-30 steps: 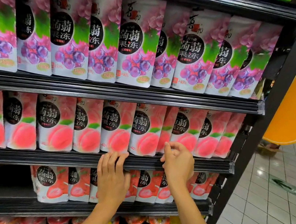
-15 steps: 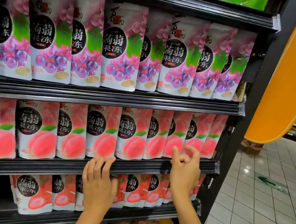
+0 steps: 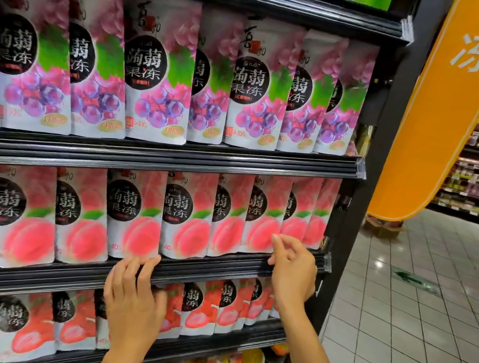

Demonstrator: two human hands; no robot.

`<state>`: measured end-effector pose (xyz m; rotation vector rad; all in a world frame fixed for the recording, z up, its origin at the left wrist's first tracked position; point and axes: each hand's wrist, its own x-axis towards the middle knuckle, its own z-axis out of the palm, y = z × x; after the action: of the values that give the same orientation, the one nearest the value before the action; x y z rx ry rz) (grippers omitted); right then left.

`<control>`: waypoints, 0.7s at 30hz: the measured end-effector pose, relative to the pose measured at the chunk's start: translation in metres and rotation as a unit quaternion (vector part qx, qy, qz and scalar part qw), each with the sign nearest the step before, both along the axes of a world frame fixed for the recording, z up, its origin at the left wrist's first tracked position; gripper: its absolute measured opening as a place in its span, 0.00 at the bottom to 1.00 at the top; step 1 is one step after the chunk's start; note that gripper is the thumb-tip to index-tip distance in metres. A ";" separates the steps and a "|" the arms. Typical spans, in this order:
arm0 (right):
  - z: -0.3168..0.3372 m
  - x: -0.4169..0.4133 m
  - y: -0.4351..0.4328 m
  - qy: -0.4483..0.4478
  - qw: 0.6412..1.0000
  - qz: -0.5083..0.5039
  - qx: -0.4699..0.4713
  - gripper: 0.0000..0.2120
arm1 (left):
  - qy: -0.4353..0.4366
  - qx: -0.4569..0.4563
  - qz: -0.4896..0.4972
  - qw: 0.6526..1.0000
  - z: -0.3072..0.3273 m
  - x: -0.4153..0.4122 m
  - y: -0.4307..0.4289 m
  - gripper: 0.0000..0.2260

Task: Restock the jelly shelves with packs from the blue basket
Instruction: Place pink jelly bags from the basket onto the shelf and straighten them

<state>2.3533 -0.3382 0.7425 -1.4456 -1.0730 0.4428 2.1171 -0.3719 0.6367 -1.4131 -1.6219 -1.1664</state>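
On the top shelf the grape jelly packs [image 3: 161, 70] are set tight, and below them the row of peach jelly packs [image 3: 21, 217] is filled from the left edge to the right post w/ no gap seen. At far left of the lower shelf [image 3: 207, 344] a dark gap is seen beside the strawberry jelly packs [image 3: 201, 303] — probably some restocking is left there. The left hand [image 3: 133, 299] is laid against the mid-shelf rail [image 3: 30, 283] w/ fingers straight; its fingertips [image 3: 144, 262] touch the bottom of one peach pack and nothing is grasped. Further right, the right hand [image 3: 293, 267] is loosely curled, index tip on a peach pack — no pack is held. Straightening is judged to be the step now. The blue basket is not in view, so the no. of packs left cannot be told.
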 end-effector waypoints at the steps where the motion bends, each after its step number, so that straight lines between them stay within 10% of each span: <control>1: -0.001 0.001 0.000 -0.003 1.000 0.002 0.003 0.06 | -0.001 0.001 0.000 1.000 0.000 0.000 0.000 0.23; 21: 0.004 0.041 0.023 0.043 0.993 -0.016 0.109 0.04 | -0.006 0.021 0.006 1.000 -0.001 0.001 0.005 0.25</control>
<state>2.3942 -0.3149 0.7461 -1.2376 -0.9956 0.3511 2.1181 -0.3669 0.6354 -1.3699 -1.6030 -1.1971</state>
